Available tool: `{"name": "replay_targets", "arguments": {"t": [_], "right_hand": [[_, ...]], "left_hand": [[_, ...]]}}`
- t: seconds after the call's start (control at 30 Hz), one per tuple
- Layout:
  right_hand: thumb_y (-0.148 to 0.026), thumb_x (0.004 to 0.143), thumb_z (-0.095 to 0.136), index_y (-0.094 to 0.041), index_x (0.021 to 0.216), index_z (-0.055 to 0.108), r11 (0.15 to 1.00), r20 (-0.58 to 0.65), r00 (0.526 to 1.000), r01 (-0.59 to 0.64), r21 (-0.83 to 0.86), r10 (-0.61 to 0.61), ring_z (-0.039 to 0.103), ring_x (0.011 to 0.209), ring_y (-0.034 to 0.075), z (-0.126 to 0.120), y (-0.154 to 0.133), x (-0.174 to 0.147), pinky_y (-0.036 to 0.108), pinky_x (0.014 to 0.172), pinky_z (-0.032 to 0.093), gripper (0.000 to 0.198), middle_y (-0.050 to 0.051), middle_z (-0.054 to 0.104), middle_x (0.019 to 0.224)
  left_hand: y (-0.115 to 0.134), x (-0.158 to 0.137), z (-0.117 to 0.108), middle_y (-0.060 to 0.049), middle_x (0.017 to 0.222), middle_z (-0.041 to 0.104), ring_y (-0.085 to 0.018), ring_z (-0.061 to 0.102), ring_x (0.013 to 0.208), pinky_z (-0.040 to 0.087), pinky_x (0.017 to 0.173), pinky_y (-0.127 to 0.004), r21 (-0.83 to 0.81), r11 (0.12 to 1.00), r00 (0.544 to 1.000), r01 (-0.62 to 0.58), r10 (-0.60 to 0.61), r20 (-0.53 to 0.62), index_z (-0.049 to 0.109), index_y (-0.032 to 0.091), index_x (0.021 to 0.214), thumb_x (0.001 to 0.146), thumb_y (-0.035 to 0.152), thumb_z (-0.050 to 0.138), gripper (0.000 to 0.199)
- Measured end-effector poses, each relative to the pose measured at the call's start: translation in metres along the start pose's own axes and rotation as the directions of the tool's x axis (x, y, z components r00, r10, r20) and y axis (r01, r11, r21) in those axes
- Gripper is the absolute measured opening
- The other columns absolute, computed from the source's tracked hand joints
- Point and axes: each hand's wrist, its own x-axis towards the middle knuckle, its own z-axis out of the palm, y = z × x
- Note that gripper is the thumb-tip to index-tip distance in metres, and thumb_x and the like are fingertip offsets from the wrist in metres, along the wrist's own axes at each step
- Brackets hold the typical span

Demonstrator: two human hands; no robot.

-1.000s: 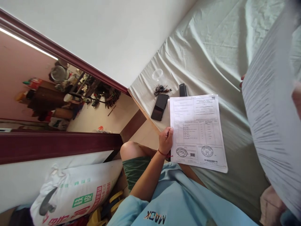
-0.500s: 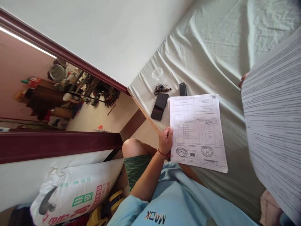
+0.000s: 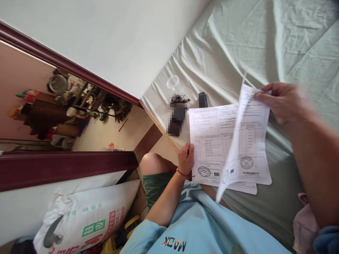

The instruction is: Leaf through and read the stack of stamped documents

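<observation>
My left hand [image 3: 186, 157] is closed on the left edge of a stack of printed papers [image 3: 208, 141], its thumb lying on top. The top page has a table and round and oval ink stamps. My right hand [image 3: 282, 100] pinches the upper corner of printed sheets [image 3: 254, 141] between thumb and fingers, over the right part of the stack. These sheets are curved, with one edge standing up toward me, and one carries a round stamp.
The bed sheet [image 3: 238, 42] is pale green and wrinkled. On it lie a pixelated dark phone [image 3: 177, 120], a bunch of keys [image 3: 178, 99], a clear round container [image 3: 172, 82] and a black case [image 3: 202, 100]. A white printed sack [image 3: 90, 215] stands lower left, near a doorway.
My right hand has come in from the right edge. The large sheets near the camera on the right have moved left and down over the stack. My left hand keeps its hold.
</observation>
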Motion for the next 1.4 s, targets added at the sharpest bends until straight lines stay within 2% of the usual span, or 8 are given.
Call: {"name": "replay_targets", "arguments": {"t": [0.07,0.13,0.23,0.37,0.47,0.7,0.93,1.4], "right_hand": [[-0.037,0.082,0.077,-0.021,0.091,0.074,0.997,-0.039,0.999,-0.019,-0.080,0.015,0.038,0.053,0.010,0.007,-0.009,-0.008,0.031,0.049,0.030,0.018,-0.001,0.052,0.063],[-0.035,0.080,0.077,-0.021,0.088,0.077,0.985,-0.063,0.995,0.060,-0.164,-0.071,0.042,0.057,0.010,0.013,-0.014,-0.014,0.031,0.056,0.035,0.016,-0.001,0.054,0.063],[-0.034,0.078,0.073,-0.020,0.089,0.080,0.946,-0.034,0.986,0.148,-0.290,-0.165,0.047,0.060,0.012,0.021,-0.015,-0.018,0.033,0.063,0.041,0.018,-0.002,0.058,0.063],[-0.037,0.083,0.068,-0.027,0.090,0.077,0.909,-0.005,0.984,0.162,-0.384,-0.177,0.053,0.064,0.018,0.028,-0.013,-0.021,0.038,0.064,0.043,0.015,0.001,0.063,0.068],[-0.038,0.090,0.063,-0.032,0.089,0.074,0.904,0.024,0.982,0.182,-0.386,-0.187,0.053,0.065,0.020,0.029,-0.012,-0.023,0.040,0.065,0.043,0.013,0.002,0.063,0.071],[-0.029,0.084,0.073,-0.020,0.094,0.080,0.927,0.033,0.992,0.123,-0.355,-0.120,0.046,0.061,0.012,0.027,-0.015,-0.020,0.034,0.063,0.039,0.015,-0.001,0.058,0.065],[-0.026,0.087,0.072,-0.017,0.098,0.082,0.914,0.055,0.988,0.152,-0.376,-0.141,0.050,0.064,0.012,0.033,-0.013,-0.023,0.031,0.067,0.039,0.017,0.001,0.064,0.070],[-0.032,0.085,0.069,-0.021,0.098,0.079,0.926,0.040,0.990,0.138,-0.351,-0.132,0.055,0.069,0.016,0.037,-0.010,-0.022,0.033,0.068,0.043,0.020,0.002,0.069,0.076]], "left_hand": [[-0.001,0.000,0.000,0.002,0.063,0.053,-0.014,0.047,0.061,0.037,0.061,-0.027,-0.034,0.999,1.000,0.011,-0.011,0.005,0.054,0.021,0.072,0.104,0.053,0.048,0.046],[-0.004,0.000,0.001,0.002,0.065,0.055,-0.014,0.049,0.062,0.038,0.062,-0.027,-0.089,0.996,1.000,0.017,-0.016,0.016,0.055,0.020,0.074,0.103,0.057,0.049,0.048],[-0.007,0.001,0.001,0.002,0.065,0.053,-0.013,0.048,0.062,0.038,0.061,-0.026,-0.154,0.988,0.999,0.006,0.000,0.040,0.056,0.019,0.075,0.103,0.059,0.048,0.050],[-0.008,0.001,0.001,0.003,0.065,0.047,-0.013,0.044,0.062,0.036,0.061,-0.026,-0.184,0.983,0.998,0.000,0.010,0.056,0.053,0.019,0.073,0.105,0.055,0.048,0.048],[-0.009,0.001,0.000,0.003,0.065,0.045,-0.012,0.043,0.063,0.035,0.062,-0.026,-0.209,0.978,0.998,0.015,-0.002,0.059,0.050,0.020,0.072,0.105,0.055,0.048,0.049],[-0.016,-0.001,0.002,0.004,0.066,0.042,-0.012,0.038,0.063,0.032,0.061,-0.027,-0.290,0.955,0.997,0.056,-0.041,0.059,0.048,0.020,0.072,0.105,0.054,0.049,0.048],[-0.013,-0.002,0.003,0.004,0.065,0.033,-0.012,0.031,0.062,0.027,0.060,-0.029,-0.309,0.950,0.998,0.052,-0.040,0.045,0.037,0.021,0.068,0.106,0.054,0.047,0.052],[-0.006,-0.001,0.000,0.004,0.064,0.043,-0.012,0.041,0.061,0.033,0.061,-0.027,-0.148,0.989,0.999,0.010,-0.003,0.048,0.051,0.020,0.075,0.104,0.056,0.049,0.047]]}}
